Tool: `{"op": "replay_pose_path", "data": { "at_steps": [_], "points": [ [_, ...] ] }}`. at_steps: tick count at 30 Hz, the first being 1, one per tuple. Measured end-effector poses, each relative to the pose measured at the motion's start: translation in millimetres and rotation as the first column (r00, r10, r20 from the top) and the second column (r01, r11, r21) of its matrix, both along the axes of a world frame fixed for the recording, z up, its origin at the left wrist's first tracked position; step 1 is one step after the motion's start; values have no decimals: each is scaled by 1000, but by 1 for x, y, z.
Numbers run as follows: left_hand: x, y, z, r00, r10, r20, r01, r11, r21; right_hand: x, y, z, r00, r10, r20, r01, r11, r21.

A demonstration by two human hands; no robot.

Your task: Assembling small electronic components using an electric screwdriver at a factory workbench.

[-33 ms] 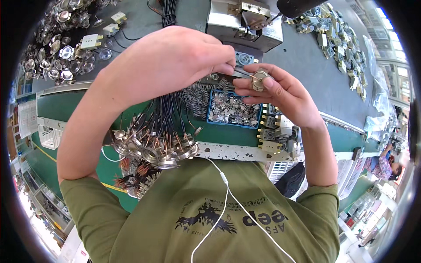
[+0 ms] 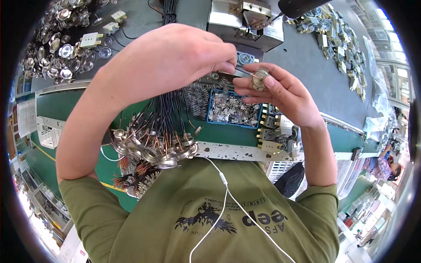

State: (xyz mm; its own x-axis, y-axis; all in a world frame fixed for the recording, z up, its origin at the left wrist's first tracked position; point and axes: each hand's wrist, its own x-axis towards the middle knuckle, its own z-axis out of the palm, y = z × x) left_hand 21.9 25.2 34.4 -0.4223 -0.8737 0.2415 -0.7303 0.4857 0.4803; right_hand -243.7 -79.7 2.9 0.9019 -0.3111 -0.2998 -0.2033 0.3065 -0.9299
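Observation:
My right hand [image 2: 283, 94] holds a small round metal part [image 2: 259, 79] between thumb and fingertips, above the blue tray [image 2: 210, 103]. My left hand [image 2: 175, 61] reaches across from the left, its fingers pinched on a thin grey metal piece [image 2: 240, 72] whose tip meets the round part. The two hands almost touch. Below my left forearm, a bundle of round metal parts on dark wires [image 2: 153, 149] hangs over the bench's front edge.
The blue tray holds several small metal clips. Coil springs [image 2: 197, 94] lie beside it. A grey bench press [image 2: 245, 22] stands behind the hands. Piles of round metal discs [image 2: 57, 48] and other parts [image 2: 333, 35] lie left and right. Another person [image 2: 386, 166] is at far right.

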Motion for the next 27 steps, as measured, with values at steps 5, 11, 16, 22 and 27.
{"op": "replay_pose_path", "data": {
  "at_steps": [5,11,16,22,27],
  "points": [
    [5,1,3,997,27,72,-26,1000,-9,6,0,-3,1000,-9,7,9,998,65],
    [-10,6,-12,998,46,35,-43,997,-65,0,18,5,952,-288,-106,225,891,-395],
    [-17,6,-12,989,137,-47,-140,989,-48,10,21,-6,879,-456,142,472,787,-397],
    [-15,-3,-31,984,50,-168,-43,998,45,20,30,4,670,-643,370,585,765,270],
    [-8,7,-24,967,59,248,0,973,-231,28,1,25,990,19,-143,-79,899,-431]
  ]
}}
